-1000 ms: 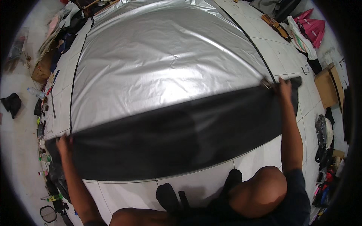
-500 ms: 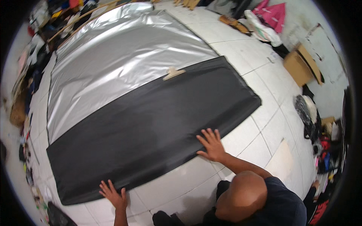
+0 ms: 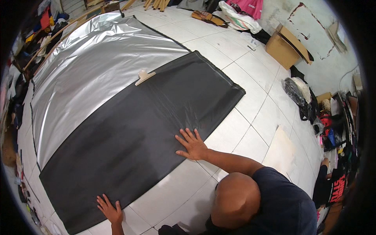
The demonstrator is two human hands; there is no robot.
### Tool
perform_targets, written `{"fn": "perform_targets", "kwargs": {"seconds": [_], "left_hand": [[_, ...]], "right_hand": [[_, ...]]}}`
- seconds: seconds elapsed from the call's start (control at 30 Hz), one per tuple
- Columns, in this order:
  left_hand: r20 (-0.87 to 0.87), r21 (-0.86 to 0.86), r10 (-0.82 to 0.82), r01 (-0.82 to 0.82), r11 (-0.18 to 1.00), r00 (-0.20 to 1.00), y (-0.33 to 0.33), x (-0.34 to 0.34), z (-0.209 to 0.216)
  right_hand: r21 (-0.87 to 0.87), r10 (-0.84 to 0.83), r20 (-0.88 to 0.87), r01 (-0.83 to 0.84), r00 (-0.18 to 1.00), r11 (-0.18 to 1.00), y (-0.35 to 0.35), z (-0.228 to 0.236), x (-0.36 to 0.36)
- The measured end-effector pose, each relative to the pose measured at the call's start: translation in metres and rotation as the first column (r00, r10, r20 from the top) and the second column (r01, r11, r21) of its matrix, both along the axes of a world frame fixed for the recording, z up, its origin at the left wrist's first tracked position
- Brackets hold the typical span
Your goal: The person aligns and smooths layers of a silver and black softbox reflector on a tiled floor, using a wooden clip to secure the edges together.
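Observation:
A large sheet of cloth lies spread on the floor, with a silver side (image 3: 98, 78) showing at the far left and a black side (image 3: 113, 145) folded over it. Near the middle of the black part's far edge sits a pale bulldog-type clip (image 3: 144, 77). My right hand (image 3: 192, 145) rests flat on the black cloth by its near edge, fingers spread. Creases run from around that hand toward the clip. Farther left, my left hand (image 3: 110, 210) also lies with fingers apart on the near edge of the black cloth. Neither hand holds anything.
White floor tiles (image 3: 250, 117) surround the cloth. An open cardboard box (image 3: 284, 47) stands by the wall at the far right. A pale flat sheet (image 3: 280, 150) lies at right, near piled bags and clothes. Wooden sticks (image 3: 156, 4) and more clutter line the far and left sides.
The view has shifted, moving the cloth leftward in the picture. Creases have appeared between my right hand and the clip. Both hands stay spread flat on the black cloth.

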State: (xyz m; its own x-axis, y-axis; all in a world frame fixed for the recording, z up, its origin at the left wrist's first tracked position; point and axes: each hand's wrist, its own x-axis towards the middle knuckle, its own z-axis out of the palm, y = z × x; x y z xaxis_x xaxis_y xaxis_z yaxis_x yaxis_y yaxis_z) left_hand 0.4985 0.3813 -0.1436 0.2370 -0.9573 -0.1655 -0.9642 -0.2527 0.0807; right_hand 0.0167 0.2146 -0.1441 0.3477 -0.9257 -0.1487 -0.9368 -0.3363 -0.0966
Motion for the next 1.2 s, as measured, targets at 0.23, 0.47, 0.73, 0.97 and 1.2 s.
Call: {"fn": "perform_targets", "kwargs": {"seconds": [0.23,0.47,0.73,0.97,1.2], "left_hand": [[-0.011,-0.056,-0.047,0.046,0.997,0.999,0.039,-0.005,-0.006],[-0.057,-0.207,0.33,-0.334,0.919,0.942,0.081,-0.015,-0.004],[-0.967,0.255,0.082,-0.922,0.291,-0.241,0.083,0.097,-0.037],[-0.813,0.457,-0.244,-0.839,0.296,-0.529,0.052,0.132,-0.008],[-0.884,0.436,-0.172,-0.899,0.028,-0.434,0.137,0.097,-0.04]], "right_hand": [[-0.037,-0.041,0.022,0.042,0.999,0.998,0.052,0.01,-0.015],[-0.138,-0.412,0.42,0.505,0.809,0.852,0.072,0.026,-0.065],[0.761,-0.691,0.563,0.61,-0.453,0.22,0.011,-0.052,-0.134],[0.719,-0.52,0.506,0.004,-0.688,0.695,-0.013,-0.058,-0.187],[0.881,-0.557,0.431,0.198,-0.71,0.429,0.031,-0.048,-0.188]]}}
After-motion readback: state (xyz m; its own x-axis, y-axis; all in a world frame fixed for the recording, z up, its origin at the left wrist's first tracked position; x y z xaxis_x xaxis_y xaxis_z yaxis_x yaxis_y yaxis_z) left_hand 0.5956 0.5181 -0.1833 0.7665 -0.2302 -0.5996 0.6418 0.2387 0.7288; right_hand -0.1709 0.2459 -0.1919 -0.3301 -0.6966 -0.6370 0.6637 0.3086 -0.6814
